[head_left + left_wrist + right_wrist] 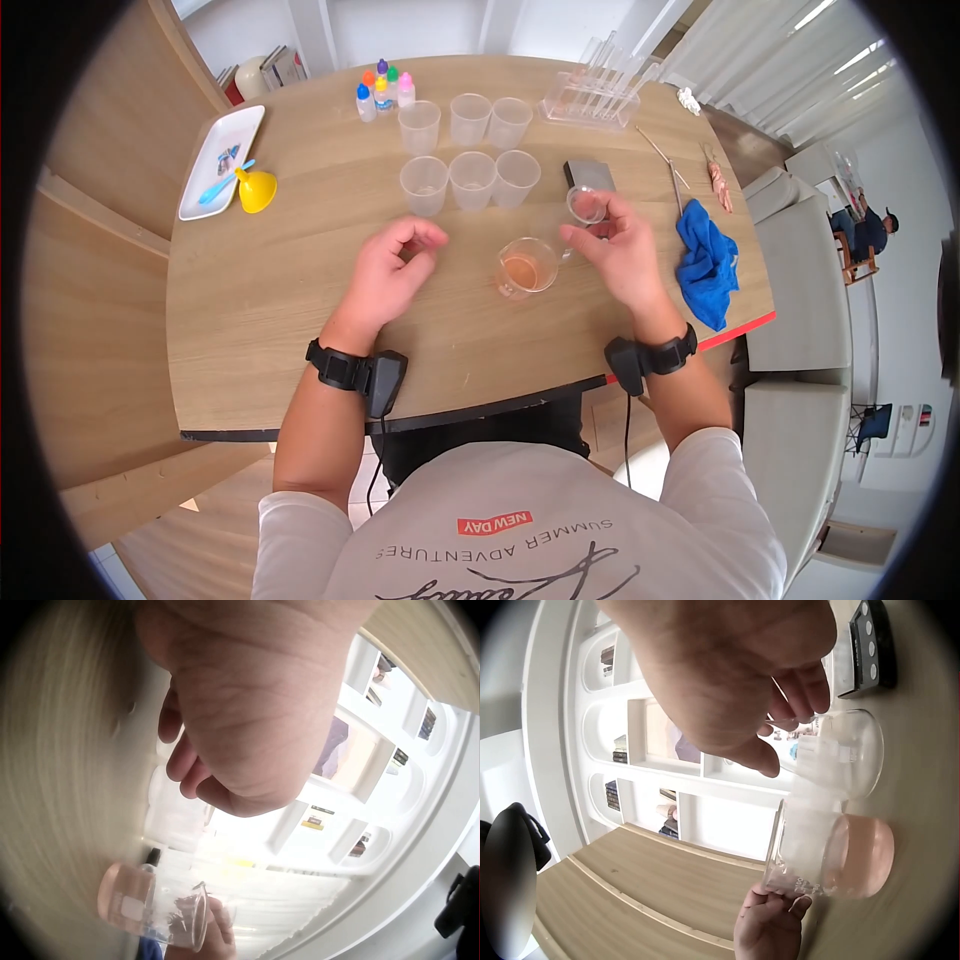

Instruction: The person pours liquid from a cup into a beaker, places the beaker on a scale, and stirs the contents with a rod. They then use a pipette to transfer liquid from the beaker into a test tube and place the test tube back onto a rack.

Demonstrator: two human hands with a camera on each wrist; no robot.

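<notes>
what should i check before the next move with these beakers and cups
- Beaker of pinkish liquid upright on the table: ok
- Left hand free: ok, nothing in it
- Right hand securely gripping the clear glass beaker: cannot tell
- Six plastic cups upright: ok
- Blue cloth laid flat: not ok, bunched up
</notes>
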